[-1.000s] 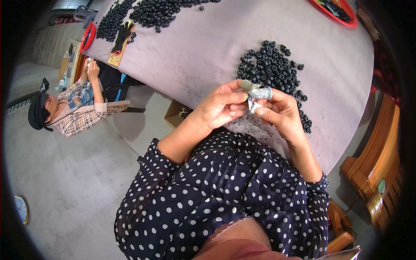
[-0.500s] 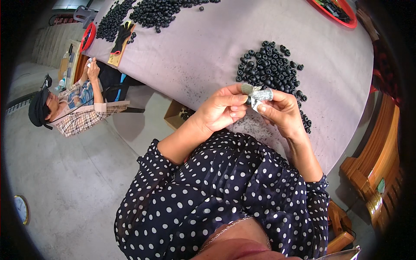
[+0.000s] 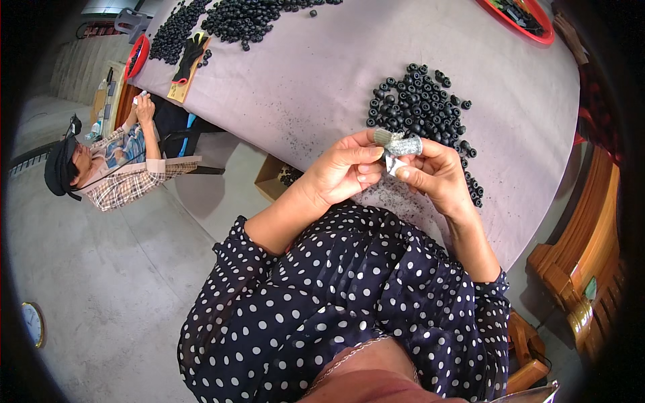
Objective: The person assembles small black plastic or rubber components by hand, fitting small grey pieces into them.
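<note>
Head view: a dark blue sleeve with white polka dots (image 3: 349,295) is seen nearest the camera, both forearms raised from it toward the table. The left hand (image 3: 342,176) and right hand (image 3: 433,176) are held together above the near edge of the grey cloth-covered table (image 3: 322,80). A small silvery-grey cylindrical part (image 3: 401,144) is pinched between the fingertips of both hands, fingers closed on it; it is held in the air, not resting on the cloth. Just beyond the hands, a pile of small black rubber rings (image 3: 423,104) is spread on the cloth. Farther off, a second, larger heap of black rings (image 3: 248,15) is noted. At far left, another person in a plaid shirt (image 3: 124,176) is seated beside the table.
</note>
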Demonstrator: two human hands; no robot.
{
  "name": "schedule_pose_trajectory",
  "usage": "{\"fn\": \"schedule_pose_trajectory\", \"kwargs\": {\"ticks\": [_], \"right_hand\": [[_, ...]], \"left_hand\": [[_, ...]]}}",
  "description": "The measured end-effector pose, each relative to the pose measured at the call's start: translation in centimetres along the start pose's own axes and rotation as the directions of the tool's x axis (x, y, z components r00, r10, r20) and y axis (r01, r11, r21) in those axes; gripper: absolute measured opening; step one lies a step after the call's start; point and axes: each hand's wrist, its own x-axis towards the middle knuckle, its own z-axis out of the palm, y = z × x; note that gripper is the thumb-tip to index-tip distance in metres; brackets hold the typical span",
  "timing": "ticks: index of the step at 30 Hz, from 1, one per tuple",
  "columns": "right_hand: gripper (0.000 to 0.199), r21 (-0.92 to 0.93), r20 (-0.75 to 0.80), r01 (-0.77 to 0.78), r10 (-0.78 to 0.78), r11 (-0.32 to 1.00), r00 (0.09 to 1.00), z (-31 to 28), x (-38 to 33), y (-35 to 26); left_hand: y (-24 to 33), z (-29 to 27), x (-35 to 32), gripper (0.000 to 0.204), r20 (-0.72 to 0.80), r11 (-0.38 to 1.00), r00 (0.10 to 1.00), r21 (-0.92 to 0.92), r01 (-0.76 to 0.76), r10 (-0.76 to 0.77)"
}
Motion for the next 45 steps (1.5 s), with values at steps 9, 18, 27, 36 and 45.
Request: {"fn": "schedule_pose_trajectory", "kwargs": {"ticks": [9,18,27,36,45], "right_hand": [[0.029,0.004,-0.018,-0.029,0.029,1.000,0.999,0.0,0.0,-0.1],[0.027,-0.015,0.012,-0.028,0.028,0.999,1.000,0.0,0.1,0.0],[0.026,0.021,-0.002,-0.023,0.023,1.000,1.000,-0.2,0.2,0.2],[0.024,-0.002,0.015,-0.041,0.041,0.999,0.999,-0.4,0.2,0.2],[0.027,-0.051,-0.059,-0.015,0.012,0.999,0.998,0.6,0.1,-0.3]], "left_hand": [[0.3,0.3,0.0,0.021,-0.009,0.999,1.000,0.011,0.030,-0.030],[0.0,-0.3,0.0,0.031,0.005,0.999,1.000,0.041,-0.021,0.021],[0.4,0.1,0.2,0.028,0.039,0.996,0.999,0.082,-0.033,0.030],[0.5,0.0,0.3,0.026,0.060,0.998,0.998,0.066,-0.018,0.014],[-0.2,0.2,0.4,0.024,-0.011,0.984,0.991,0.122,-0.130,0.133]]}}
